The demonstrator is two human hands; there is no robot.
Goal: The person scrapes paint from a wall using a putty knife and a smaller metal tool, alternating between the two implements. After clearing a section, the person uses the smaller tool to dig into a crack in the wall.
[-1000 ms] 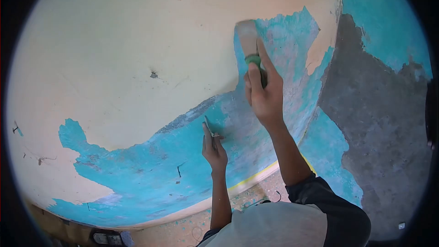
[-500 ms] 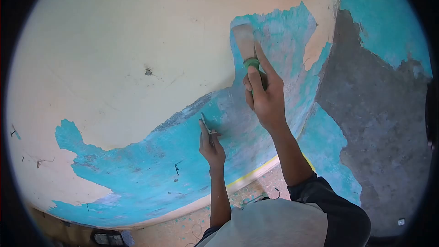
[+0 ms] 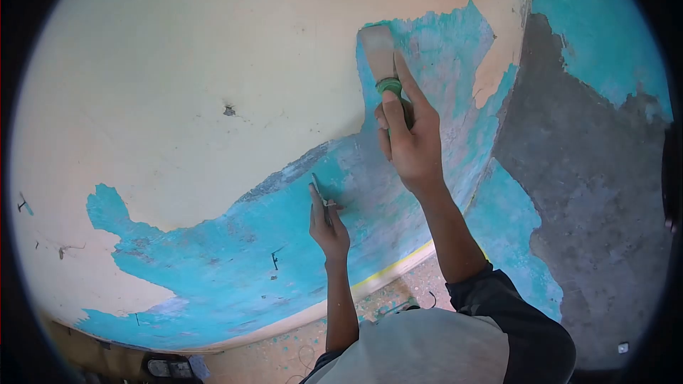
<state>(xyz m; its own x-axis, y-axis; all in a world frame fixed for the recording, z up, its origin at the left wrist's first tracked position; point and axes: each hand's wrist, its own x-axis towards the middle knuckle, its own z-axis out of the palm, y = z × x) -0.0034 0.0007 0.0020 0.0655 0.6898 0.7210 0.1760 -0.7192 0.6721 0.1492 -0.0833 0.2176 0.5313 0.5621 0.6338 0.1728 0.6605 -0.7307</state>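
Observation:
My right hand (image 3: 416,146) is closed around the green handle of a paint scraper (image 3: 379,53). Its wide metal blade lies against the wall at the upper left corner of a bare turquoise patch, by the edge of the cream paint (image 3: 199,64). Along the handle toward the blade, my index finger is stretched out. Lower and to the left, my left hand (image 3: 331,233) grips a thin flat blade (image 3: 317,186), seen nearly edge-on in front of the turquoise wall area (image 3: 284,242). The rest of that tool is hidden by my fingers.
At right, an adjoining wall shows grey plaster (image 3: 569,171) and turquoise paint. Below, paint flakes are strewn over the floor (image 3: 256,364). A dark object (image 3: 169,368) sits at the lower left. Small hooks or nails (image 3: 275,262) stick out of the wall.
My right hand and the scraper have moved slightly up the wall, bringing the blade to the cream paint's edge. My left hand has barely moved.

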